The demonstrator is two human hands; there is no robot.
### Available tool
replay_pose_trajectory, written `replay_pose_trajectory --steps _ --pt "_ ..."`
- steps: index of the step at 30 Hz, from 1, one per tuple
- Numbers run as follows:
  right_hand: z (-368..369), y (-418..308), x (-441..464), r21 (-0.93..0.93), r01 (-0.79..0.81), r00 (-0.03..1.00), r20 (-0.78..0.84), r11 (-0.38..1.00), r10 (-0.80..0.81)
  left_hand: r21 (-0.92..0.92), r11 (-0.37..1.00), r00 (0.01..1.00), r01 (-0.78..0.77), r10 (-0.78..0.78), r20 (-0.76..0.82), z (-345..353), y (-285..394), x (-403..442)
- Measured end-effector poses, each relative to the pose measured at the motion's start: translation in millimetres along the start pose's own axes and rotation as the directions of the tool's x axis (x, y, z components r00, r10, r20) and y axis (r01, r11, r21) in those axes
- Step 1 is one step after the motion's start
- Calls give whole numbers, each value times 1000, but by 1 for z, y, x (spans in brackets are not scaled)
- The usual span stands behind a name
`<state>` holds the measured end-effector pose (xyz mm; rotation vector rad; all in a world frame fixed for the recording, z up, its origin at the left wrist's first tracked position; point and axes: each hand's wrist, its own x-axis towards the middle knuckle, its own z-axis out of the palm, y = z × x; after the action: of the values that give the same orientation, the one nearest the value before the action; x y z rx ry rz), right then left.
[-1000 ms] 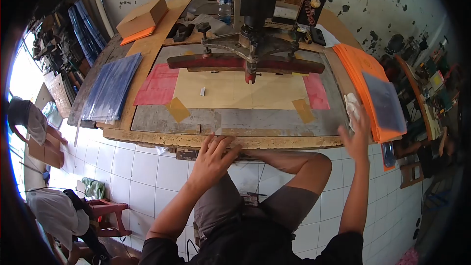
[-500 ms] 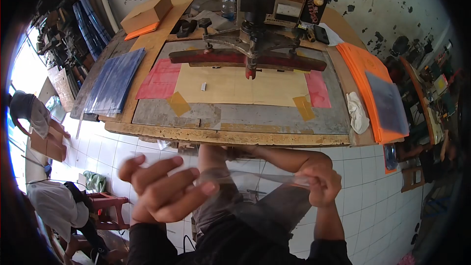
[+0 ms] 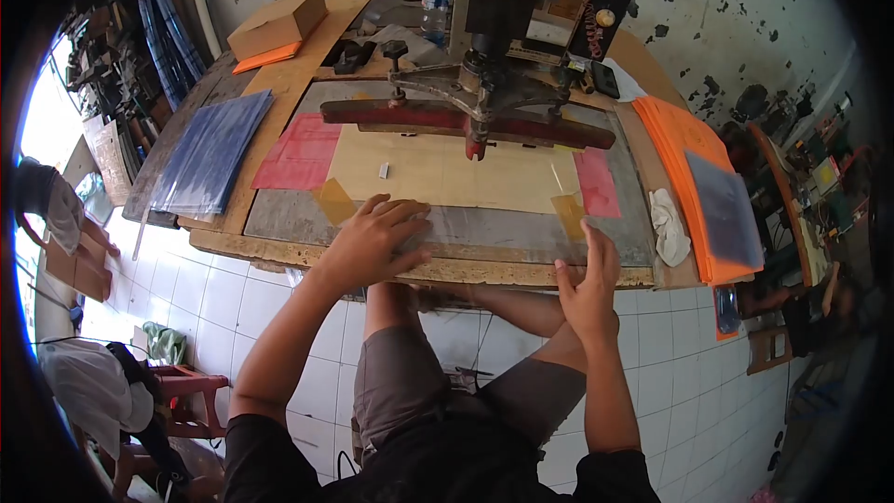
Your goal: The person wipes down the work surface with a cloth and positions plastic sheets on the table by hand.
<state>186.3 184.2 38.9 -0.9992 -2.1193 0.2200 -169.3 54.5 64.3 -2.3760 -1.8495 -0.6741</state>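
Note:
My left hand (image 3: pixel 377 240) lies palm down over the front of the grey plate (image 3: pixel 289 214), fingers spread, near the left tape piece (image 3: pixel 332 200). At the right tape piece (image 3: pixel 568 214), my right hand (image 3: pixel 590 284) is upright with thumb and fingers apart. Between the hands a clear sheet seems to lie on the plate's front part; its edges are hard to make out. Behind them is the cream board (image 3: pixel 447 172) with pink pieces (image 3: pixel 298 154) at its ends. The press bar (image 3: pixel 466 119) hangs above the board's back edge.
Clear bluish sheets (image 3: pixel 212 154) lie at the left. At the right are orange sheets (image 3: pixel 684 149) and a white cloth (image 3: pixel 668 226). A cardboard box (image 3: pixel 277 23) and a bottle (image 3: pixel 436 2) stand at the back. People (image 3: pixel 93 391) are at the lower left.
Both hands have moved forward from above my lap to the plate's front. The clear sheet that my right hand held over my lap is now at the plate. The cloth lies at the right.

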Motion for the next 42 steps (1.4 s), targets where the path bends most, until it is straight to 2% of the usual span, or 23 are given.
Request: replay_pose_trajectory --steps 4,7,10,13,17,19,25,28,31,37,42 --pt "-13 3 14 -79 114 978 184 990 -98 -51 999 999 17 -16 28 -1 -2 -8" --pt "-16 6 30 -44 181 934 320 983 -157 -52 998 998 34 -31 51 -3 -2 -5" --pt "-9 9 45 -10 178 914 373 984 -161 -37 999 997 31 -28 74 2 -7 0" --pt "0 16 68 107 194 882 415 975 -222 -20 1000 994 10 -8 112 -2 -12 9" --pt "10 24 90 111 287 837 454 951 -306 36 998 987 -55 49 152 -4 -26 18" --pt "14 28 99 124 286 826 471 950 -310 45 995 984 -90 82 157 -7 -34 24" --pt "32 35 135 100 340 804 485 935 -344 118 991 982 -62 39 183 -7 -64 49" --pt "47 42 147 76 369 814 454 926 -362 182 981 991 -62 40 125 0 -78 56" --pt "57 48 146 98 421 824 375 902 -426 68 995 998 -69 69 -1 -4 -83 52" --pt "43 55 145 141 363 844 370 921 -389 -183 977 991 -114 125 53 -13 -86 47" --pt "45 55 144 152 354 846 369 923 -385 -148 982 991 -122 128 32 -10 -86 48"
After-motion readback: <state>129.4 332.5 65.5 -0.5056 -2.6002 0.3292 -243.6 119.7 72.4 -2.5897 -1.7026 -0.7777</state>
